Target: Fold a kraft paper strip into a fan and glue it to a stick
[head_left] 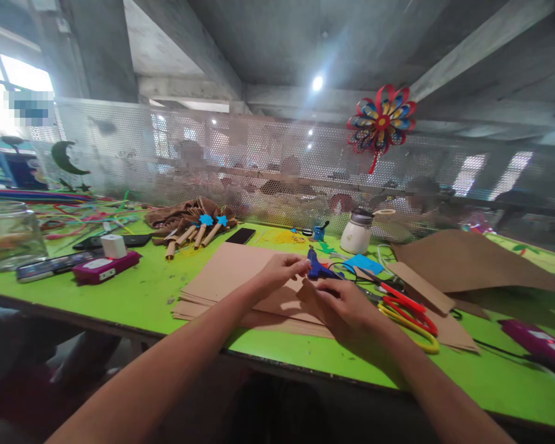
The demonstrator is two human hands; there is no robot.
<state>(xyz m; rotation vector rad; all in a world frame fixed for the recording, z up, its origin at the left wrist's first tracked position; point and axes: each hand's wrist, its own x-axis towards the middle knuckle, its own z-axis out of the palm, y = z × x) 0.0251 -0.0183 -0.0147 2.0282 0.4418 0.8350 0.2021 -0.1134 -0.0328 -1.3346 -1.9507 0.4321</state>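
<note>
A stack of brown craft paper point(231, 271) lies on the green table in front of me. Above it my right hand point(349, 305) is closed on a small piece of brown paper point(311, 298), its edge curling up from the fingers. My left hand point(277, 274) is beside that piece, thumb and fingers pinched together; whatever is between the fingertips is too small to make out. Just beyond my hands lies a blue glue gun point(318, 269). Right of my right hand are red-handled scissors point(409, 305) and yellow-handled scissors point(419, 332).
At the left stand a glass jar point(12, 237) and a purple power strip point(106, 268) with a white plug. Brown paper flowers point(203, 231) and a phone point(240, 236) lie farther back. A white bottle point(356, 234) and large brown paper point(462, 262) are at the right.
</note>
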